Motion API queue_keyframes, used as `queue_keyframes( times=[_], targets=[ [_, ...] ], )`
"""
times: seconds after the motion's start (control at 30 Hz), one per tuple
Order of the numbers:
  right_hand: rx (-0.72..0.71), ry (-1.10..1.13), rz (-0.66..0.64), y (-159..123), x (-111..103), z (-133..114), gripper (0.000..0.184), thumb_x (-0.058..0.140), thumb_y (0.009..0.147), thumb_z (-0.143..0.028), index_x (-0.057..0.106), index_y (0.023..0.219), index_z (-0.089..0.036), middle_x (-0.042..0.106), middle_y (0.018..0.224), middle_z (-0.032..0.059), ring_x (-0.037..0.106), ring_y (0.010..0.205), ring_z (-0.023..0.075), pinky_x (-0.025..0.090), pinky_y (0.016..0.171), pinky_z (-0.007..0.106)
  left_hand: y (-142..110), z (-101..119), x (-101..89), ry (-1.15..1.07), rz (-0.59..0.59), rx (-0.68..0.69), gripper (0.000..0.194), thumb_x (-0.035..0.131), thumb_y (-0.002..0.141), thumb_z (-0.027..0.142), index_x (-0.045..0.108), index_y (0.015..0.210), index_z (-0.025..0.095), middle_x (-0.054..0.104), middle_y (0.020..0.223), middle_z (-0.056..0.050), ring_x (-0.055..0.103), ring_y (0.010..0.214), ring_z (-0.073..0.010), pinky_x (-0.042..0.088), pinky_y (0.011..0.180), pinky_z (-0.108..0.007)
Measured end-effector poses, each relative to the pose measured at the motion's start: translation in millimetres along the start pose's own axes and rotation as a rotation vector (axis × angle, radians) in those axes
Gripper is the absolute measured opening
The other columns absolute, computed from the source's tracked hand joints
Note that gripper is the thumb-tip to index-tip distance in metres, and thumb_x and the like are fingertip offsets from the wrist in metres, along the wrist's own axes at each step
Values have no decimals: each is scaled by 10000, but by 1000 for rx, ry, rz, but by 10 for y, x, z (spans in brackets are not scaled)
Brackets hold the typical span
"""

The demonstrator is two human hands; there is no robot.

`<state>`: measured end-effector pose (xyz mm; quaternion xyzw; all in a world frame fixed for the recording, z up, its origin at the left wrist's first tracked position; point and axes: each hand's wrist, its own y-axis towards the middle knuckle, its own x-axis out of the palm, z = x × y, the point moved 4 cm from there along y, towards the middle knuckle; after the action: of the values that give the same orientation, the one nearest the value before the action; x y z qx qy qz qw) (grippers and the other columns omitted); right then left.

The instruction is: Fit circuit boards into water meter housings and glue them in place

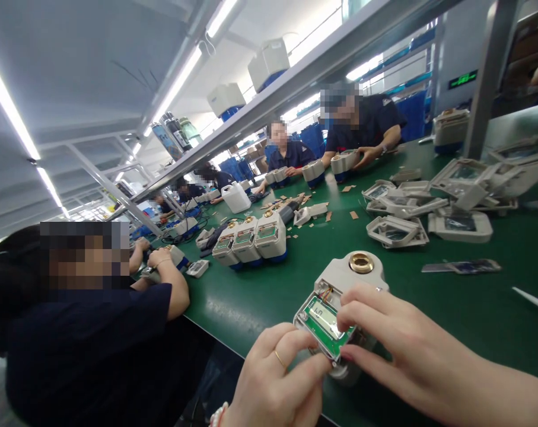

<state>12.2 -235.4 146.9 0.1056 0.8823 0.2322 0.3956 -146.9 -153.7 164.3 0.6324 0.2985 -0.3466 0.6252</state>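
A grey water meter (340, 279) with a brass fitting on top lies on the green table (473, 308) right in front of me. Its cover is off and a green circuit board with a small display (324, 320) shows. My left hand (277, 379) curls at the board's near left corner, thumb and fingers pressed against it. From the right, my right hand (397, 338) reaches in, its fingers pinching the board's right edge.
Three finished meters (251, 240) stand in a row to the left. Several loose grey covers (429, 207) lie at the right. A person in dark blue (91, 332) sits close at my left; others work further along the table. A white jug (235, 197) stands behind.
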Motion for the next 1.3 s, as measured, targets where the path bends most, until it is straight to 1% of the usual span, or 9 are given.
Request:
queue_keyframes(
  times=[0.2,0.4,0.5,0.67,0.83,0.9,0.97,1.03,1.3],
  targets=[
    [42,7,-38,-13,24,39,163,548,898,-139,542,1006,-261,559,1077,32,558,941,219,490,802,357,45,-47,29,-87,-29,-35,233,565,729,53,570,935,164,718,898,-48,644,806,-185,569,732,-305],
    [31,20,-45,-32,79,110,165,523,915,-174,546,1024,-296,577,1066,13,580,920,191,517,786,305,54,-117,65,-107,-37,38,223,589,777,121,601,992,178,748,863,-4,683,796,-166,570,714,-273],
    [11,19,-27,-32,101,141,160,518,922,-188,542,1026,-306,581,1065,5,584,910,181,518,773,286,42,-124,76,-122,-3,76,193,591,816,153,616,1005,178,751,811,13,679,740,-144,563,684,-246],
    [-32,-11,20,-36,122,181,204,542,890,-174,540,1036,-317,590,1050,-1,597,887,180,525,749,276,-28,-166,101,-116,124,-58,124,544,903,264,650,944,215,724,809,-25,673,693,-135,561,624,-233],
    [-5,-75,23,-29,153,232,159,570,871,-187,552,978,-303,598,1011,-2,610,850,173,533,710,253,-32,-166,100,-46,15,103,38,572,891,192,597,919,196,741,745,40,694,756,-136,556,723,-246],
    [3,-97,16,-34,165,251,160,585,865,-191,557,978,-301,601,1012,-3,616,847,167,536,715,245,-16,-197,64,-39,-26,121,18,602,887,207,594,900,197,754,807,40,693,790,-131,550,769,-246],
    [-16,-115,24,-44,169,256,198,606,845,-177,559,992,-300,606,1004,-6,621,838,166,535,712,241,4,-232,26,-47,-58,113,49,644,865,211,613,902,199,757,897,29,687,851,-133,543,812,-245],
    [-45,-126,44,-53,163,251,245,621,820,-152,557,1003,-301,610,994,-10,626,828,166,533,700,241,26,-261,-1,-66,-74,93,68,672,842,219,636,896,201,744,914,14,673,879,-143,541,829,-256],
    [-111,-115,133,-42,139,215,300,606,777,-99,551,994,-299,606,970,-15,625,794,166,525,672,246,84,-320,56,-45,-178,-70,156,736,714,291,653,830,227,647,872,-23,616,819,-183,527,704,-304]
  ],
)
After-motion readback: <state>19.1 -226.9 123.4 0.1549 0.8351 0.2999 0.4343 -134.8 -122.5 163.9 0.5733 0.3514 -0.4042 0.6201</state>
